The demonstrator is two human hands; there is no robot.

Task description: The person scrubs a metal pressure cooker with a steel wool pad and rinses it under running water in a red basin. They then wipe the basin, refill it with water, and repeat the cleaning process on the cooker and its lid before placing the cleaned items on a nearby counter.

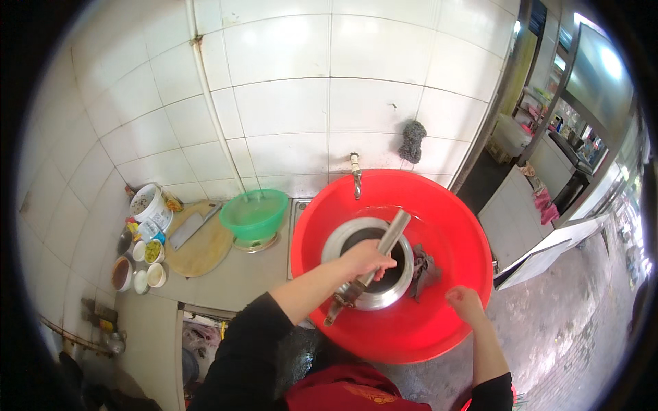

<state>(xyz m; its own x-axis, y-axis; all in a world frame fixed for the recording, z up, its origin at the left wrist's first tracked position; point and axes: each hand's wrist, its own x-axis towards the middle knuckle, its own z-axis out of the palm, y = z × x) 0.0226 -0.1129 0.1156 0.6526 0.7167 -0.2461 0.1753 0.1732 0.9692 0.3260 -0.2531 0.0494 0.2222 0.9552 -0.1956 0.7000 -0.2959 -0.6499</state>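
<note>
My left hand (367,259) grips a long metal bar (395,232) slantwise over a round metal pot (380,300). The bar's lower end is brown and dirty, with a curved tip near my wrist. The pot has a wide shiny rim and a dark inside, and it sits in a large red plastic basin (457,226). Beside the pot a crumpled grey-brown rag (425,272) lies in the basin. At the basin's right side is my right hand (465,303), fingers curled and partly hidden; whether it touches the rim is unclear.
A metal tap (357,180) juts over the basin's back edge. A dark scouring pad (412,141) hangs on the tiled wall. Leftward on the counter stand a green plastic bowl (255,218), a round chopping board (213,246) with a cleaver (187,230), a white bucket (150,205) and several small seasoning bowls (156,275).
</note>
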